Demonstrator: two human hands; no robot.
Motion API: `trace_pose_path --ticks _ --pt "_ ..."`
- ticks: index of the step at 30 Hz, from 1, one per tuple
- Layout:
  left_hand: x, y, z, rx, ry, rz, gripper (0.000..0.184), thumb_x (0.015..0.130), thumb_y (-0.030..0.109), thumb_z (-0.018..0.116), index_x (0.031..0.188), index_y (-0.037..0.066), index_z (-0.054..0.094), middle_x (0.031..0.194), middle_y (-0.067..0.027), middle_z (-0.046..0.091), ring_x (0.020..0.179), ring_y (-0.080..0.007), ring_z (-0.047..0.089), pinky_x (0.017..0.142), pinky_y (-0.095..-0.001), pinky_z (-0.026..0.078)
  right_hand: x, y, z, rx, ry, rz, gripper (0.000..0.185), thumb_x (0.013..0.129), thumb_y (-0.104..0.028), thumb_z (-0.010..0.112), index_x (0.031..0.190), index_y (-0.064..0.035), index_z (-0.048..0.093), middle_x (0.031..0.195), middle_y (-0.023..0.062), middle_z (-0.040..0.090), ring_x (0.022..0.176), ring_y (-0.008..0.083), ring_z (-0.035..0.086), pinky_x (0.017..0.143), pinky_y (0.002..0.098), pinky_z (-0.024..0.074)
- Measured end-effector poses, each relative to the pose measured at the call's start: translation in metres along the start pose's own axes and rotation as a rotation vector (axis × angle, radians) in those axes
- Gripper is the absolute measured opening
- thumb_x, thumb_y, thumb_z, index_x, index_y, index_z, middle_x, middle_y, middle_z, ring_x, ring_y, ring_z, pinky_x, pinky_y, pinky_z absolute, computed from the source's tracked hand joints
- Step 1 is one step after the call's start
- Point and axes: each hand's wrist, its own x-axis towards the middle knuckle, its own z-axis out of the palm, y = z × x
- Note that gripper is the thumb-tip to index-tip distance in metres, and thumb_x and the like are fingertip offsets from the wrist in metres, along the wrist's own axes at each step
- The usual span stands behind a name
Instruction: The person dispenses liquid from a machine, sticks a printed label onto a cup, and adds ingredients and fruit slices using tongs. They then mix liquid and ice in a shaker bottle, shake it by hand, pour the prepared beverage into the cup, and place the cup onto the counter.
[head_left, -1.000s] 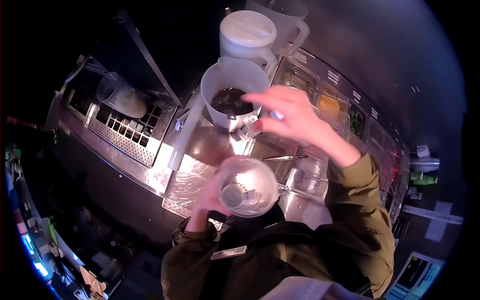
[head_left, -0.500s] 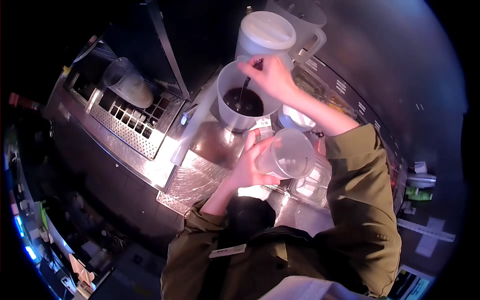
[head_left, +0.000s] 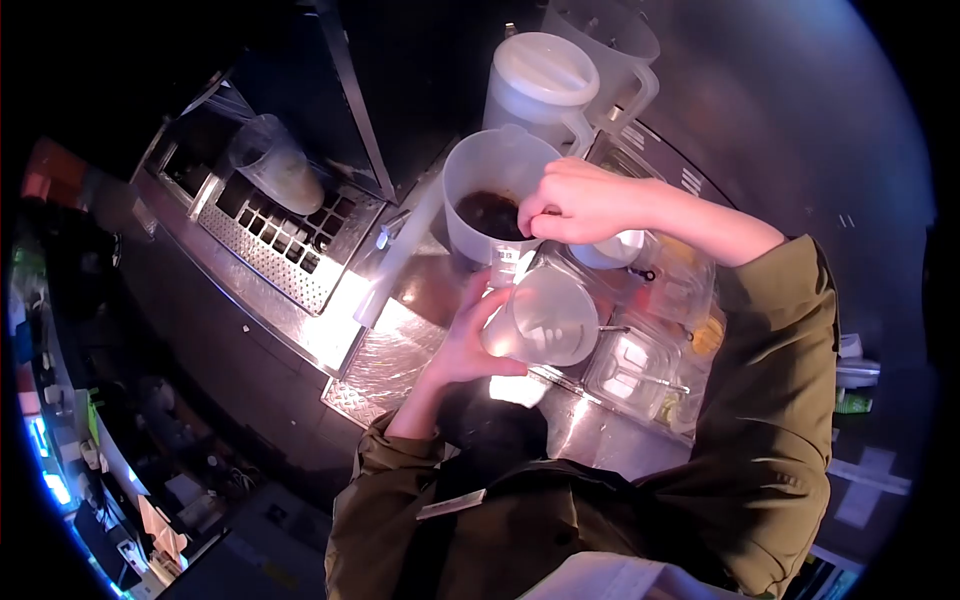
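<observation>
Translucent plastic forms the cup [head_left: 550, 318] that we see grasped in the left hand [head_left: 468, 337], its mouth tilted up towards us, just on the near side of an open pitcher [head_left: 500, 160] with dark contents [head_left: 485, 212]. Over that pitcher's right rim we find the right hand [head_left: 578, 200], fingers curled; whether they grip anything, we cannot tell from this angle. Behind stands a white lidded jug [head_left: 545, 78], and well to the left a perforated metal tray [head_left: 258, 262]
</observation>
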Motion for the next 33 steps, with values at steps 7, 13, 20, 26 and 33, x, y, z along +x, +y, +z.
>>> trace_pose_path --ticks 7,13,20,26,33 --pt "-0.001 -0.008 -0.01 -0.163 0.043 0.036 0.081 0.051 0.039 0.08 0.12 0.006 0.052 0.128 -0.0132 0.031 0.121 -0.0285 0.032 0.1 -0.0397 0.029 -0.035 -0.003 -0.015 0.472 0.365 0.225 0.025 0.077 -0.019 0.049 0.078 -0.0022 0.067 0.077 0.0087 0.064 0.07 0.0172 0.061 0.067 0.0311 0.0478" --pt "-0.009 0.009 -0.014 -0.121 0.107 0.009 0.083 0.052 0.037 0.079 0.122 0.005 0.048 0.131 -0.014 0.03 0.123 -0.0296 0.032 0.1 -0.0399 0.03 -0.087 0.025 -0.001 1.019 0.777 0.35 0.028 0.082 -0.015 0.044 0.087 0.0068 0.06 0.087 0.0134 0.063 0.083 0.0246 0.063 0.078 0.0314 0.0502" --pt "-0.036 0.051 -0.072 -0.225 0.419 -0.125 0.087 0.063 0.032 0.074 0.132 0.001 0.031 0.118 -0.014 0.05 0.11 -0.0252 0.05 0.093 -0.0378 0.039 -0.112 0.011 0.023 1.04 1.012 0.385 0.028 0.082 -0.012 0.041 0.09 0.0103 0.056 0.089 0.0175 0.061 0.084 0.0282 0.063 0.078 0.0329 0.0508" --pt "-0.015 0.069 -0.094 0.221 0.508 -0.053 0.079 0.062 0.023 0.074 0.128 -0.001 0.038 0.119 -0.0143 0.051 0.11 -0.0242 0.05 0.095 -0.0335 0.038 -0.116 0.007 0.03 1.106 1.121 0.373 0.028 0.081 -0.011 0.042 0.091 0.01 0.056 0.088 0.0171 0.061 0.085 0.0275 0.063 0.077 0.0316 0.0513" --pt "0.001 0.079 -0.106 0.379 0.488 -0.109 0.08 0.062 0.025 0.077 0.128 0.0 0.039 0.119 -0.0192 0.051 0.109 -0.0264 0.051 0.092 -0.0347 0.039 -0.127 0.011 0.034 1.186 1.132 0.324 0.028 0.082 -0.012 0.042 0.094 0.0095 0.056 0.091 0.019 0.061 0.085 0.0287 0.063 0.078 0.0321 0.0514"
